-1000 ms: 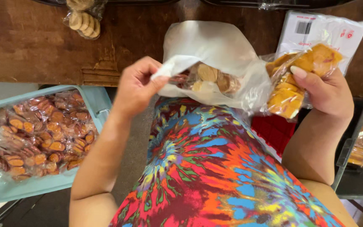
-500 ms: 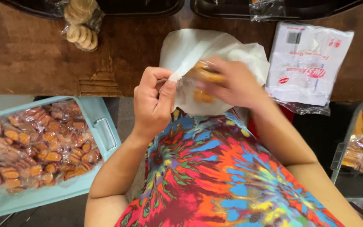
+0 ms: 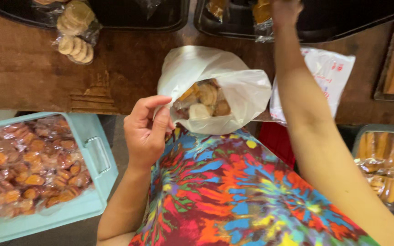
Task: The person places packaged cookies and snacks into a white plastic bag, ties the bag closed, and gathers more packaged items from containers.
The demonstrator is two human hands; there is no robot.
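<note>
White bag (image 3: 233, 86): a thin white plastic bag in the upper centre of the frame, lying on the edge of a brown wooden table (image 3: 23, 68), its mouth open toward the viewer.
Bag contents: several wrapped, golden-brown baked pieces (image 3: 204, 102) already sit inside; the bag looks partly filled, with room left.
Work left: judging by the open mouth, the bag is not yet closed.
Left hand (image 3: 147, 130): centre-left of the frame, thumb and forefinger pinched shut on the bag's near rim, holding the mouth open; wrist bent upward, forearm running down to the lower edge.
Right hand (image 3: 286, 9): at the top edge, arm stretched straight up the frame into a dark tray (image 3: 343, 23); the fingers are cut off, so whether they grip anything cannot be told.
Flat packet (image 3: 329, 73): white printed plastic, just right of the bag, partly behind the right forearm.
Blue crate (image 3: 96, 155): lower left, full of wrapped pastries.
Cookie pack (image 3: 76, 32): upper left, round biscuits in clear wrap.
Right tray (image 3: 388, 168): lower right, wrapped golden sticks.
</note>
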